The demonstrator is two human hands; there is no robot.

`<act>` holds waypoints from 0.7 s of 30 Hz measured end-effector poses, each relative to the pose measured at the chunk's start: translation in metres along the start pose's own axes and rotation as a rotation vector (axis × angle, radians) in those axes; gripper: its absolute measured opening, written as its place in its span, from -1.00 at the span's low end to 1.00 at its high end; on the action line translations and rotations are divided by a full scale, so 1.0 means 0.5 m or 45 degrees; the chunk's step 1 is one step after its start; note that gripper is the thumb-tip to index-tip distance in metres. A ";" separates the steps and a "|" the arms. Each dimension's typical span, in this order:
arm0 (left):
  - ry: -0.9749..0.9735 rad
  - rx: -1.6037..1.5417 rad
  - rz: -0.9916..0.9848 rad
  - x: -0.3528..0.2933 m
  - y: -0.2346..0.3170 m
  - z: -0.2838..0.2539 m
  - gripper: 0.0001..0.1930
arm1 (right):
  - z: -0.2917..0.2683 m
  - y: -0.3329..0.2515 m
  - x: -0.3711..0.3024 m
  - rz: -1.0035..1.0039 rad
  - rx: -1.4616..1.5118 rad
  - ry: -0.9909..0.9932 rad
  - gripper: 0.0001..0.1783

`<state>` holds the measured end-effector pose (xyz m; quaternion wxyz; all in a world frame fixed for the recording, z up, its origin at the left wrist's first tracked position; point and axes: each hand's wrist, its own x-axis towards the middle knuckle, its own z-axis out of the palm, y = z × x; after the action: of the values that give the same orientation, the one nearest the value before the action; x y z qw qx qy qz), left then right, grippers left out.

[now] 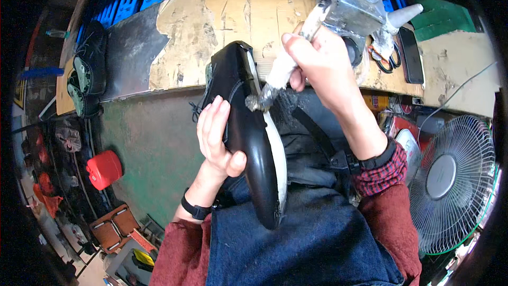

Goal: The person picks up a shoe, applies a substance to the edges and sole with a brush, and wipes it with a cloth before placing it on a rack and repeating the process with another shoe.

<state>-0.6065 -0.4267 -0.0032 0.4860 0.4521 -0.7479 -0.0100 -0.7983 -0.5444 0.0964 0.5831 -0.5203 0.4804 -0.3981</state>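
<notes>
A black leather shoe (253, 143) lies tilted on its side over my denim apron, toe toward me, with a white strip along its right edge. My left hand (214, 132) holds it from the left, fingers along the upper and thumb toward the front. In my right hand (323, 63) is a brush (280, 71) with a pale, crusted handle and a dark, clotted head. The brush head meets the shoe's right edge near the middle, at the white strip. Behind my right hand stands a grey, smeared metal container (354, 5).
The worktable carries torn cardboard (211, 16). Scissors (389, 61) and a black phone (411, 55) lie at its right. Another black shoe (91, 63) sits at the left. A fan (450, 185) stands close to my right arm. Leftward are a red canister (104, 169) and brown chair (115, 228).
</notes>
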 end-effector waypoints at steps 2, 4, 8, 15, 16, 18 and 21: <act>0.007 0.010 -0.005 0.000 0.003 0.001 -0.37 | -0.004 -0.021 -0.042 0.011 -0.008 0.023 -0.80; 0.005 0.020 -0.048 0.003 0.004 0.003 -0.38 | -0.006 -0.039 -0.074 -0.088 -0.004 0.007 -0.80; 0.071 0.094 0.225 0.023 -0.001 0.015 -0.60 | -0.008 -0.063 -0.135 -0.158 0.125 -0.051 -0.79; -0.006 0.209 0.069 0.040 0.017 0.020 -0.54 | -0.034 -0.059 -0.220 -0.616 -0.062 -0.227 -0.90; -0.040 0.212 -0.014 0.041 0.025 0.015 -0.54 | -0.041 -0.059 -0.226 -0.718 -0.166 -0.261 -0.88; 0.020 0.196 0.053 0.051 0.031 0.010 -0.54 | -0.054 -0.061 -0.236 -0.990 -0.338 -0.277 -0.80; 0.070 0.240 0.198 0.072 0.029 -0.002 -0.43 | -0.062 -0.072 -0.242 -1.008 -0.080 -0.592 -0.70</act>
<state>-0.6195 -0.4426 0.0297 0.4610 0.4366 -0.7647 0.1103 -0.8541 -0.4396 0.1498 0.4622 -0.7568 0.1131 -0.4482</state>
